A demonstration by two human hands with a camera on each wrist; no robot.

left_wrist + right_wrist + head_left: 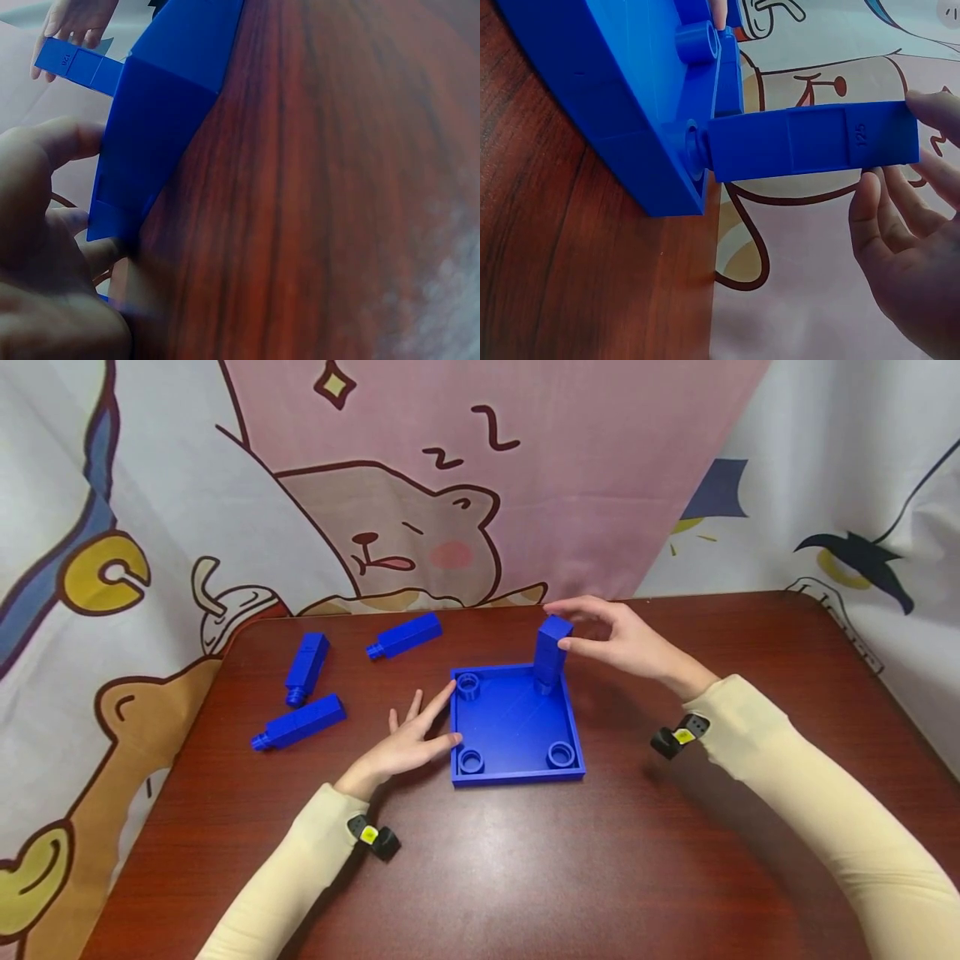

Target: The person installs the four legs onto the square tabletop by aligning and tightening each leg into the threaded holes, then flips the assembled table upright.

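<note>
Evidently, square blue leg (551,650) is pinched near top by right hand (624,639), neck at far-right socket (676,146) of tray (513,720); tray edge is touched by left hand (405,747), fingers spread. Leg is probably best kept upright, turned gently.

Tray (517,722) is sitting mid-table (487,868). Standing post (550,652) is rising from the tray's far-right corner, its lower end resting in the socket there. Right hand (618,642) is gripping the post's top from the right. Left hand (408,747) is touching the tray's left wall. Three other sockets are occupying the far-left, near-left and near-right corners. Left of tray, three posts are lying on the table: back post (406,636) behind left hand, middle post (307,667) farther left, front post (315,722) just before that. Curtain (585,443) is hanging behind.
</note>
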